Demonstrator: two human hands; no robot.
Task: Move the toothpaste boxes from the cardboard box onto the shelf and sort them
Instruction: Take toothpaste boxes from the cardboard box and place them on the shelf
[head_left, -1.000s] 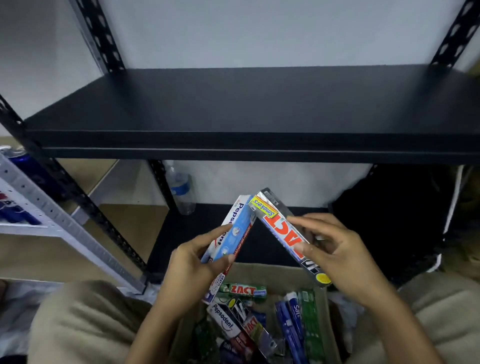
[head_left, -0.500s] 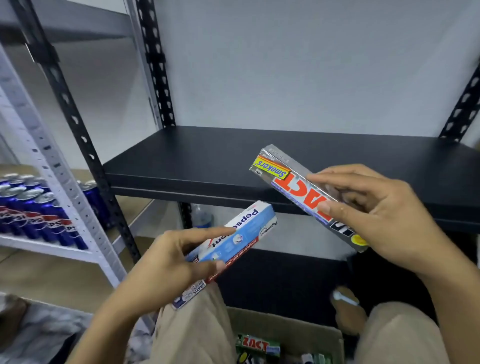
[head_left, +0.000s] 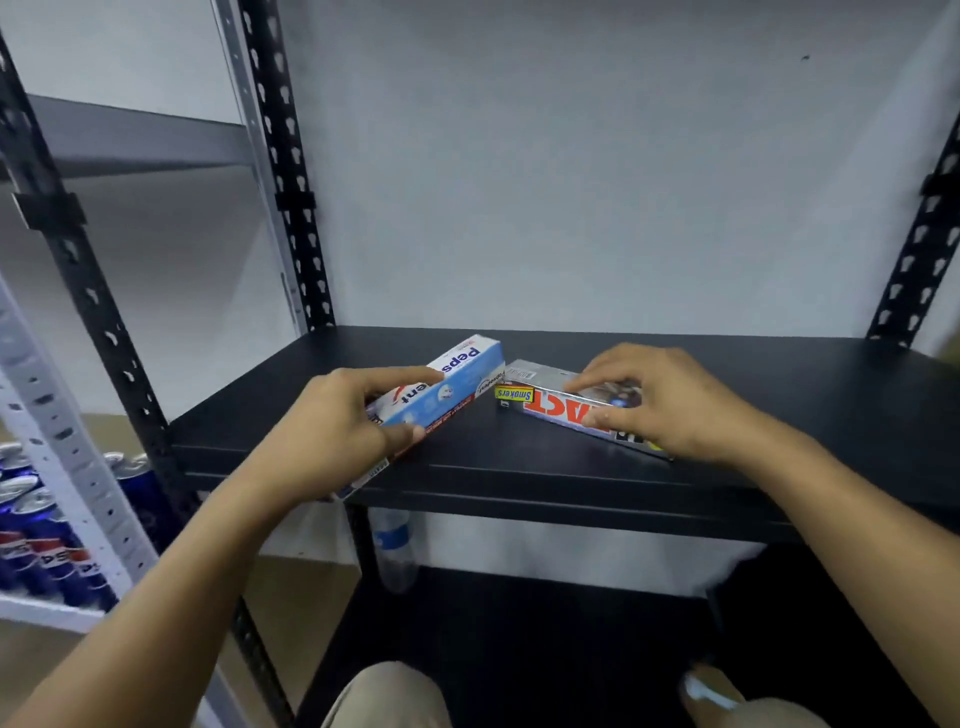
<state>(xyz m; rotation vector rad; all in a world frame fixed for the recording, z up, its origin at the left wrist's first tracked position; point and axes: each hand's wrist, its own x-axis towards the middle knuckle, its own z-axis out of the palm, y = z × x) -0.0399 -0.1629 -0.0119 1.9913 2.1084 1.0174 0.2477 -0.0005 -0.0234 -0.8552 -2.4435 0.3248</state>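
Note:
A blue and white Pepsodent toothpaste box (head_left: 457, 376) lies slanted on the black shelf (head_left: 519, 457), its near end sticking out past the front edge. My left hand (head_left: 337, 431) grips it, thumb on the near side and fingers over the top. To its right a silver and red Zact toothpaste box (head_left: 545, 402) lies on the shelf, and my right hand (head_left: 660, 402) holds it between thumb and curled fingers. The two boxes almost meet at their far ends. The cardboard box is out of view.
Black perforated uprights (head_left: 291, 182) stand at the shelf's back corners against a grey wall. A white rack with several blue Pepsi cans (head_left: 41, 545) is at the left. A water bottle (head_left: 395, 545) stands below the shelf. My knees (head_left: 389, 696) show at the bottom.
Both hands carried the two boxes up from above the cardboard box and set them down on the black shelf. My view rose, and the cardboard box dropped out of sight.

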